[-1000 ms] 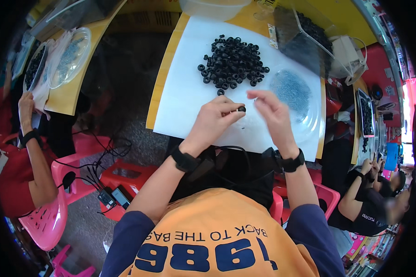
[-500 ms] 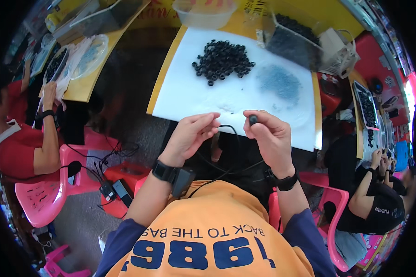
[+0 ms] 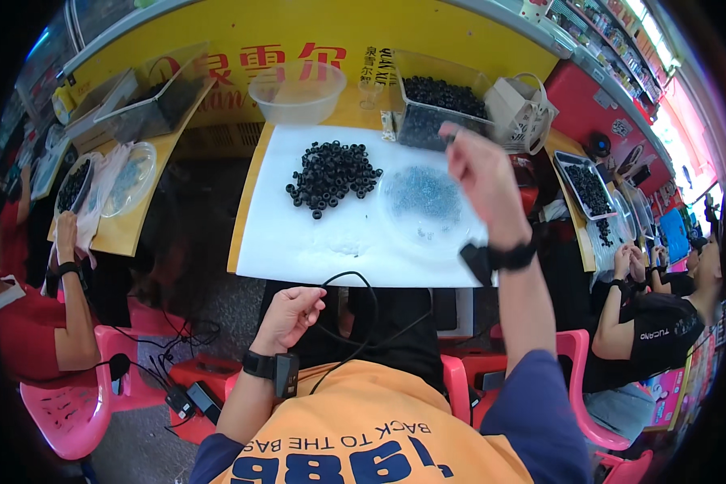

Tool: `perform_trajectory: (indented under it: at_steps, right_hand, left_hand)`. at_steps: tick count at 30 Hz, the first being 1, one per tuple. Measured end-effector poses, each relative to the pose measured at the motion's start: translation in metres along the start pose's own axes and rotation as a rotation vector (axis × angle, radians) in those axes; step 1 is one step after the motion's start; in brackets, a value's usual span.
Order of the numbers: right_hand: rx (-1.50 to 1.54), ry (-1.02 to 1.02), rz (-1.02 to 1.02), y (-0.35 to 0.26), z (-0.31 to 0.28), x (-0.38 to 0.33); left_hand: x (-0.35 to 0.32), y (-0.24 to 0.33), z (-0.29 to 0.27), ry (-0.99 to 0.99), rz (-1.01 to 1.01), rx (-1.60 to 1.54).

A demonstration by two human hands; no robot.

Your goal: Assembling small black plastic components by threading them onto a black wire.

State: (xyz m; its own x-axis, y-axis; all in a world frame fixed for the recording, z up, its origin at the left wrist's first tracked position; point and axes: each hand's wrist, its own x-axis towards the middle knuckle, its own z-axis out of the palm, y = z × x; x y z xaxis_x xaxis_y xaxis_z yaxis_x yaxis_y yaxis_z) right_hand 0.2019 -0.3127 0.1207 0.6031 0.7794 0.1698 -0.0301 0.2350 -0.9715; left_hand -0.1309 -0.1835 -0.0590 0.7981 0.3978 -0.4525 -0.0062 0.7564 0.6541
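Observation:
My right hand (image 3: 482,177) is stretched forward to the near right side of a clear plastic bin (image 3: 423,133), with thumb and finger pinched together. A small black ring-like piece seems to sit at its fingertips, though motion smears it. Several similar black pieces (image 3: 436,95) fill the bin. Beyond the white board's near edge, toward me, my left hand (image 3: 290,315) hangs low with fingers curled in a pinch; what they hold, if anything, is hidden. On the white board (image 3: 298,250) lie a heap of black pieces (image 3: 333,177) and a round clear tray of tiny bluish bits (image 3: 423,202).
An empty-looking translucent bowl (image 3: 298,97) stands at the back, left of the bin. A beige bag (image 3: 520,113) is right of the bin. A black cable (image 3: 371,310) loops before my lap. People sit at tables on both sides, a red sleeve (image 3: 32,323) at left.
My right hand has moved forward and up to the bin, carrying the small black piece. My left hand has drawn back toward my lap. The view has tilted up, showing more of the yellow wall.

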Motion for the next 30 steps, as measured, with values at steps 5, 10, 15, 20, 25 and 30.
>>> perform_trajectory:
  at_steps: [5, 10, 15, 20, 25, 30]
  right_hand:
    - [0.093, 0.313, 0.004, -0.011, -0.017, 0.071]
    - [-0.652, -0.206, 0.042, 0.055, 0.067, 0.014]
    - [-1.048, -0.439, -0.313, 0.123, 0.127, -0.003]
    - [-1.258, -0.494, -0.372, 0.163, 0.134, 0.014]
    - [-1.107, -0.461, -0.295, 0.166, 0.132, 0.005]
    - [-0.467, -0.347, 0.140, 0.139, 0.121, -0.053]
  left_hand:
    - [-0.003, 0.001, -0.012, -0.150, -0.015, -0.096]
    - [0.002, 0.008, -0.024, -0.267, 0.111, -0.393]
    - [-0.014, 0.029, -0.013, -0.392, 0.140, -0.591]
    - [-0.011, 0.028, -0.016, -0.479, 0.144, -0.682]
    - [-0.014, 0.026, -0.014, -0.402, 0.194, -0.587]
    - [-0.008, 0.012, -0.018, -0.105, 0.334, -0.077]
